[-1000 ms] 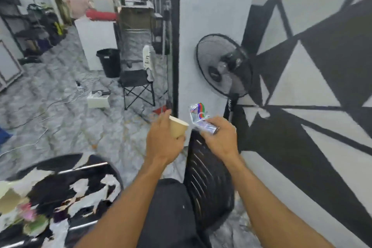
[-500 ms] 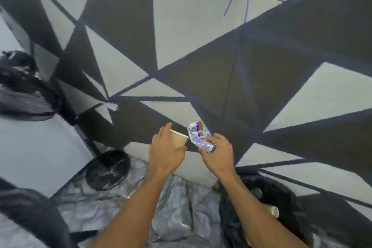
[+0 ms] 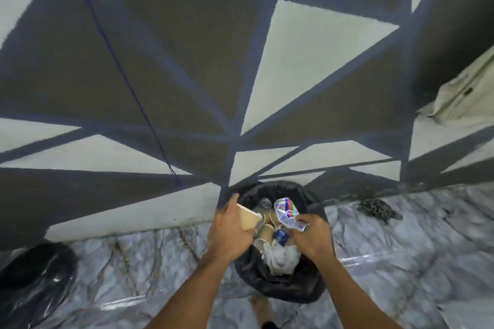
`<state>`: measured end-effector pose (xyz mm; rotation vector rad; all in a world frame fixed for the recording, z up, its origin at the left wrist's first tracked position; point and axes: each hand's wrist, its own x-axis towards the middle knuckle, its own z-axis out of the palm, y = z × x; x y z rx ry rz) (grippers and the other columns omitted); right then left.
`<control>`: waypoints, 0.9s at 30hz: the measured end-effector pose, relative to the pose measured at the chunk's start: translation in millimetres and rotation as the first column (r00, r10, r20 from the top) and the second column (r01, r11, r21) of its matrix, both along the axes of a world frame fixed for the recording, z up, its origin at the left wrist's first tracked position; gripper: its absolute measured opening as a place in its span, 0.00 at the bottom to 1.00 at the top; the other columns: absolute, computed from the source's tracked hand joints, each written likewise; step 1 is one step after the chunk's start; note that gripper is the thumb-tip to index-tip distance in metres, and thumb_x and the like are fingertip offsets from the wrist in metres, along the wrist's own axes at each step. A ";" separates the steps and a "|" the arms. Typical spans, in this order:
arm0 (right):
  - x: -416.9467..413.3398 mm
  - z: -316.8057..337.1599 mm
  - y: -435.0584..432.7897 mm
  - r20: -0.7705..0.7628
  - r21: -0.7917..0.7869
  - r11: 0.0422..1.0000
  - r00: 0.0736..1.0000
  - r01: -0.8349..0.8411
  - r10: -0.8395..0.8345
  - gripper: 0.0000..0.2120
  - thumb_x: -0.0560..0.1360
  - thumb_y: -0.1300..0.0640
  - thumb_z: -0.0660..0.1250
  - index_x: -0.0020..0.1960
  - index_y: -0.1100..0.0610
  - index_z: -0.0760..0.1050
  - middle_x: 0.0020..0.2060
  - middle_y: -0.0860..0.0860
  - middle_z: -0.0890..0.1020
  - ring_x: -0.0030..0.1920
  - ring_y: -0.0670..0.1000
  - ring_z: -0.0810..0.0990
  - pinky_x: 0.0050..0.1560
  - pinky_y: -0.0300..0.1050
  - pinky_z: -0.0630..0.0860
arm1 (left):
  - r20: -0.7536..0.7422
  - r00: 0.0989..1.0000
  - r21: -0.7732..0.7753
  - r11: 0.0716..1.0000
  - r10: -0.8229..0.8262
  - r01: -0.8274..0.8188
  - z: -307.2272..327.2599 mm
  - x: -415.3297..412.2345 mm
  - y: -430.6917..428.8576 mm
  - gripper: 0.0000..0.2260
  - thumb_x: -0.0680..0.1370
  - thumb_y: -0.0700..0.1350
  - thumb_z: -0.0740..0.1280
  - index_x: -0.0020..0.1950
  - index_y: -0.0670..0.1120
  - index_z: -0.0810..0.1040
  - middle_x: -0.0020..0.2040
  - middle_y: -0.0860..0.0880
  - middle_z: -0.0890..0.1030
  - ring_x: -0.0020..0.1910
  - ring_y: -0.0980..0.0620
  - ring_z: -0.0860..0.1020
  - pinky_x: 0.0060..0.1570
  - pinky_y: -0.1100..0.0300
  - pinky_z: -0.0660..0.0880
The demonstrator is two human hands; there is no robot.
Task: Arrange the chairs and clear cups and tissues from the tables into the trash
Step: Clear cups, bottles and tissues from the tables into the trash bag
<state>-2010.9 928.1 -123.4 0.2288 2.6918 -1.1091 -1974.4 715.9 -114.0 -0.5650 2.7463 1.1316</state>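
Note:
My left hand [image 3: 230, 232] grips a tan paper cup [image 3: 248, 218], tilted with its mouth toward the wall. A crushed silver can [image 3: 288, 214] with red, blue and green print is pinched in my right hand [image 3: 310, 238]. Both hands hover over a black-lined trash bin [image 3: 280, 288] that stands on the floor against the wall. Inside the bin lie paper cups [image 3: 265, 232], a small blue item and crumpled white tissues [image 3: 280, 258].
A wall painted with black and white triangles [image 3: 294, 61] rises right behind the bin. A thin blue string [image 3: 139, 99] hangs down it. A black round object [image 3: 34, 283] sits on the marble floor at lower left. A dark chain-like heap [image 3: 377, 208] lies at right.
The view has swung right and down from the fan and chair to the wall and bin. Both hands, still holding the cup and can, now sit over the bin's opening.

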 end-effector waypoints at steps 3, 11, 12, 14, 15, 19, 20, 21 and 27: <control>-30.0 -28.9 18.2 0.066 0.035 0.999 0.998 -0.012 0.010 0.10 0.62 0.59 0.76 0.44 0.56 0.85 0.39 0.53 0.86 0.36 0.50 0.81 0.37 0.42 0.77 | 0.083 0.996 -0.031 0.999 -0.026 0.029 -21.4 -24.0 16.5 0.46 0.64 0.54 0.76 0.78 0.56 0.58 0.65 0.46 0.77 0.61 0.43 0.76 0.60 0.49 0.76; -124.9 -83.1 43.3 0.148 0.154 0.978 0.982 -0.139 0.116 0.31 0.69 0.56 0.75 0.70 0.60 0.72 0.70 0.57 0.72 0.72 0.57 0.67 0.70 0.49 0.67 | 0.196 0.981 -0.036 0.999 0.012 -0.005 -61.5 -81.6 40.0 0.44 0.64 0.52 0.77 0.77 0.55 0.60 0.64 0.45 0.77 0.61 0.44 0.76 0.57 0.54 0.75; -130.2 -89.0 46.9 0.149 0.171 0.973 0.981 -0.152 0.127 0.30 0.70 0.56 0.74 0.70 0.60 0.72 0.70 0.57 0.72 0.73 0.57 0.67 0.71 0.49 0.66 | 0.207 0.978 -0.039 0.999 0.012 -0.004 -64.7 -84.6 41.7 0.44 0.64 0.53 0.77 0.77 0.55 0.60 0.63 0.45 0.77 0.60 0.44 0.76 0.56 0.55 0.74; -134.4 -99.3 51.6 0.161 0.170 0.968 0.974 -0.186 0.159 0.22 0.72 0.57 0.72 0.66 0.59 0.76 0.64 0.58 0.77 0.66 0.57 0.74 0.66 0.47 0.71 | 0.232 0.973 -0.038 0.999 0.007 0.002 -69.8 -89.1 47.2 0.45 0.65 0.54 0.77 0.78 0.55 0.58 0.64 0.46 0.76 0.61 0.45 0.75 0.55 0.56 0.73; -133.6 -102.6 51.8 0.170 0.149 0.968 0.970 -0.202 0.176 0.19 0.72 0.58 0.71 0.63 0.59 0.78 0.59 0.58 0.80 0.61 0.57 0.77 0.62 0.46 0.74 | 0.248 0.969 -0.035 0.999 0.004 0.004 -71.8 -91.2 51.1 0.45 0.65 0.54 0.76 0.78 0.55 0.57 0.65 0.46 0.75 0.62 0.45 0.74 0.56 0.55 0.73; -126.8 -107.5 44.0 0.197 0.055 0.959 0.944 -0.280 0.264 0.14 0.69 0.58 0.74 0.55 0.57 0.81 0.47 0.56 0.83 0.46 0.55 0.82 0.46 0.45 0.79 | 0.264 0.964 -0.011 1.000 0.017 -0.015 -76.5 -101.6 70.3 0.44 0.66 0.53 0.75 0.78 0.54 0.57 0.66 0.45 0.76 0.63 0.43 0.75 0.59 0.53 0.74; -126.6 -108.7 41.6 0.202 0.040 0.958 0.941 -0.285 0.272 0.15 0.68 0.57 0.74 0.55 0.57 0.81 0.47 0.56 0.84 0.46 0.55 0.82 0.45 0.44 0.79 | 0.253 0.967 -0.005 0.999 0.036 -0.036 -76.4 -105.7 73.7 0.44 0.67 0.52 0.76 0.79 0.54 0.57 0.66 0.44 0.76 0.64 0.43 0.74 0.60 0.52 0.75; -127.0 -110.2 39.7 0.204 0.032 0.958 0.940 -0.285 0.272 0.16 0.68 0.57 0.74 0.55 0.57 0.81 0.47 0.55 0.84 0.46 0.55 0.82 0.45 0.42 0.78 | 0.235 0.970 -0.003 0.998 0.063 -0.064 -76.9 -110.0 75.3 0.45 0.67 0.51 0.77 0.79 0.53 0.56 0.67 0.44 0.75 0.65 0.42 0.74 0.61 0.51 0.75; -125.4 -117.4 45.1 0.191 -0.006 0.971 0.953 -0.239 0.235 0.12 0.69 0.54 0.72 0.52 0.54 0.82 0.44 0.52 0.85 0.43 0.52 0.83 0.43 0.44 0.80 | 0.256 0.964 -0.061 0.996 0.075 -0.061 -83.0 -114.5 71.4 0.48 0.68 0.46 0.77 0.81 0.48 0.52 0.75 0.43 0.67 0.71 0.39 0.68 0.66 0.45 0.72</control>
